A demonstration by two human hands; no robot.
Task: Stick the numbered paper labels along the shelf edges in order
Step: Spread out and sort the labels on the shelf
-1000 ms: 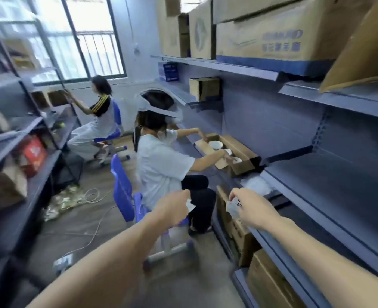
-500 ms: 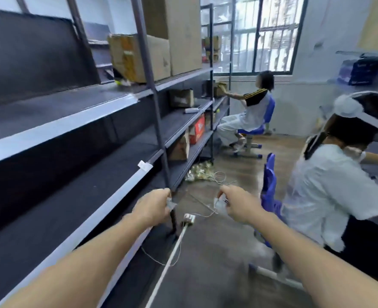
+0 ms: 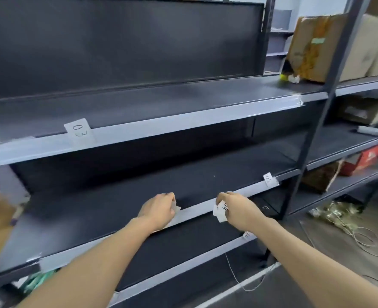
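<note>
My right hand point(image 3: 235, 210) pinches a small stack of white paper labels point(image 3: 221, 211) with a handwritten number facing me, just in front of the middle shelf's grey front edge point(image 3: 197, 211). My left hand point(image 3: 159, 208) rests on that same edge to the left and grips a small white slip point(image 3: 176, 207). A label marked 03 point(image 3: 79, 131) is stuck on the upper shelf's edge point(image 3: 183, 124). Another small label point(image 3: 270, 179) sits at the right end of the middle edge, and one more label point(image 3: 247, 235) is on the bottom shelf's edge.
Dark metal shelving fills the view, with an upright post point(image 3: 310, 138) at right. Cardboard boxes point(image 3: 312, 47) stand on the neighbouring bay's top shelf, a red box point(image 3: 365, 160) lower down. Loose wire point(image 3: 348, 225) lies on the wooden floor at right.
The view has swung left from the aisle and the seated people onto the dark shelving. Both hands, still holding paper, have come up to the middle shelf's front edge.
</note>
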